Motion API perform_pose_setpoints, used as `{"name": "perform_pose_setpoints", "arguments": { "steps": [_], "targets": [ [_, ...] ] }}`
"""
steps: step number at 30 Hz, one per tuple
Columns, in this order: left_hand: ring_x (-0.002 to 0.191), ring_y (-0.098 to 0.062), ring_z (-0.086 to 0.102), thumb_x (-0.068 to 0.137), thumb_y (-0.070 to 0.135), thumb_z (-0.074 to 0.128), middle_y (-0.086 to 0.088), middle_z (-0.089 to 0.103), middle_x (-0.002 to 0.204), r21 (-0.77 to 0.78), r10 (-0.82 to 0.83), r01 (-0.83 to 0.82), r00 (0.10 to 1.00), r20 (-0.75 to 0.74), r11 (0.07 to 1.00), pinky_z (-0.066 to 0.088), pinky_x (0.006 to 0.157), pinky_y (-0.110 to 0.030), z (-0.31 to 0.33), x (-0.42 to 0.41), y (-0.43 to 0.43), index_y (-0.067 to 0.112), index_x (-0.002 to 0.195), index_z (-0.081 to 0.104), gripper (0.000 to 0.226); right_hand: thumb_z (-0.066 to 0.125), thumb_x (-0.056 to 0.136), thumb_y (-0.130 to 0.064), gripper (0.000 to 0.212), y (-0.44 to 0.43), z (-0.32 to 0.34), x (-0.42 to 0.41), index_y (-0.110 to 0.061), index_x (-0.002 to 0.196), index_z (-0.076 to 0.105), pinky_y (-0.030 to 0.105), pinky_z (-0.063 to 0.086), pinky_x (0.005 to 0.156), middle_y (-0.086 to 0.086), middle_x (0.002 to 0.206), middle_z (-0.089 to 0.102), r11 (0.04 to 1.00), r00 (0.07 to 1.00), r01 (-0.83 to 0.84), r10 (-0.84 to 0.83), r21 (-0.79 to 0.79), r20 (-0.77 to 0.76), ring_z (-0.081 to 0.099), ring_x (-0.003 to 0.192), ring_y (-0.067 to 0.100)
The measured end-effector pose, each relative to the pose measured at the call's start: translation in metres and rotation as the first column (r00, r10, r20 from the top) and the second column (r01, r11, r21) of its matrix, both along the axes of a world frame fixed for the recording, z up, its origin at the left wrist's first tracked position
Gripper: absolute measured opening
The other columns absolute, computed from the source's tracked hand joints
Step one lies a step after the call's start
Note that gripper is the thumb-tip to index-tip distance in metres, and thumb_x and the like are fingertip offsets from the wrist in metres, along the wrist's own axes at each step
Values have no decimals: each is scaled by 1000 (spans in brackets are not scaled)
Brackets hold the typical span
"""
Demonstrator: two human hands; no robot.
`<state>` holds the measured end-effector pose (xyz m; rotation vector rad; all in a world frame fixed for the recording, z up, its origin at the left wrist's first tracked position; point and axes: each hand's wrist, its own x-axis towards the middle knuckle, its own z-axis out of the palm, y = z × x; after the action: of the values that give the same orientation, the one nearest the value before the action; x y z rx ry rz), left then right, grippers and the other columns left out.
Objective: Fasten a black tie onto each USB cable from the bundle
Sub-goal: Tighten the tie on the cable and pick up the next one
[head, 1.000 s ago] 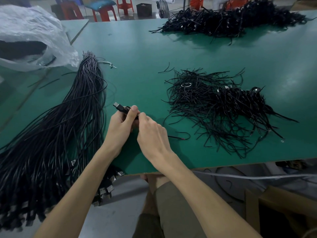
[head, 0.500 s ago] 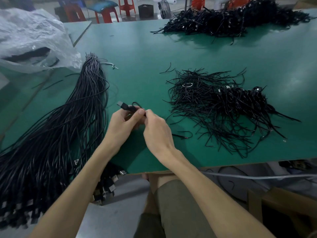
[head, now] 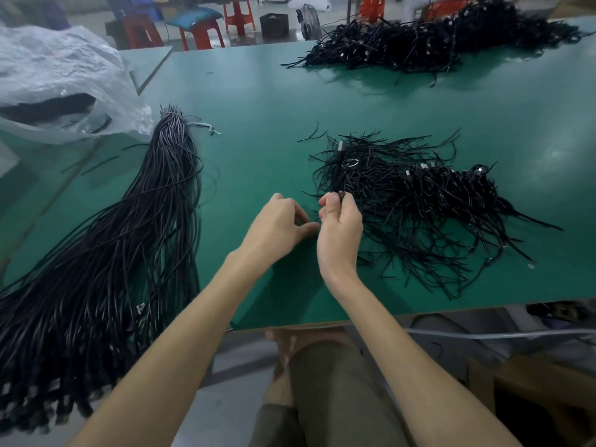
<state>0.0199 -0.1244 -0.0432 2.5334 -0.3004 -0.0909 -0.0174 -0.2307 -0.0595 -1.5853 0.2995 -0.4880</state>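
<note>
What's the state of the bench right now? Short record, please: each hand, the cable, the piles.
right hand: pinches one USB cable, plug end up
left hand: fingers curled beside the right hand, grip unclear
bundle: left on green table, overhanging near edge
tangled black pile: right of the hands
far pile: table's back right

1 USB cable (head: 337, 171) (plug (head: 341, 146) up) over black ties (head: 419, 208); bundle (head: 122, 253) left.

Two arms, bare all way up. Left hand (head: 277, 224) and right hand (head: 338, 227) bare too. Olive-green shorts (head: 332, 398), soft cloth, few folds. Bare knee (head: 283, 346) showing.
</note>
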Motion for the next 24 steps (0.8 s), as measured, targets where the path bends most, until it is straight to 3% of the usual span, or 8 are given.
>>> {"name": "perform_pose_setpoints", "arguments": {
  "steps": [4,7,10,13,15,17,20,24],
  "targets": [
    [66,-30,52,94,25,65,-6,58,70,163,-13,17,1000,-23,986,46,59,-35,8,-2,-16,3,73,69,31,39,111,-24,32,-1,-2,0,-22,83,54,17,40,63,-7,73,51,1000,1000,-4,4,5,-14,48,64,-2],
    [63,-42,37,95,24,59,-4,35,63,288,29,-27,1000,-1,957,27,49,-34,10,-6,-17,8,59,39,44,39,111,-25,30,-1,-3,0,-20,86,55,23,43,67,-7,77,54,1000,999,-15,15,-5,-29,48,67,-1],
    [64,-45,36,95,24,56,-8,39,62,256,145,-146,989,23,956,31,49,-36,12,-6,-6,6,61,37,43,39,111,-25,30,-1,-2,-1,-21,86,55,25,41,68,-7,77,54,998,999,-43,42,-35,-35,48,68,3],
    [58,-26,61,100,22,57,-10,71,68,-55,240,-249,962,-126,967,52,56,-33,15,1,16,-1,79,66,33,38,111,-25,30,0,-2,-1,-22,86,54,26,36,65,-10,74,52,989,992,-109,102,-98,-72,46,66,5],
    [58,-14,68,103,19,60,-5,75,79,-417,153,-277,939,-307,866,53,53,-24,18,0,30,3,91,69,22,37,111,-28,29,1,-2,-1,-20,90,55,28,36,63,-11,75,53,978,986,-139,122,-158,-115,48,66,6],
    [66,-10,69,102,20,64,-2,72,85,-641,9,-252,934,-357,725,53,57,-19,19,-5,43,7,96,67,15,35,111,-30,30,2,-1,0,-16,95,57,36,41,66,-8,77,55,962,978,-166,133,-218,-158,50,69,12],
    [78,-11,69,96,26,69,-1,72,89,-750,-135,-184,930,-342,635,54,66,-19,18,-11,54,13,95,67,14,33,112,-32,33,4,1,0,-14,98,56,43,46,70,-2,80,60,927,968,-204,142,-314,-209,55,73,22],
    [76,-14,65,93,26,71,-2,72,89,-765,-179,-165,922,-344,623,51,69,-25,18,-16,53,11,102,65,19,34,110,-24,25,7,1,-2,-19,93,52,42,45,69,-2,87,66,864,960,-242,148,-442,-236,59,76,22]
  ]
}}
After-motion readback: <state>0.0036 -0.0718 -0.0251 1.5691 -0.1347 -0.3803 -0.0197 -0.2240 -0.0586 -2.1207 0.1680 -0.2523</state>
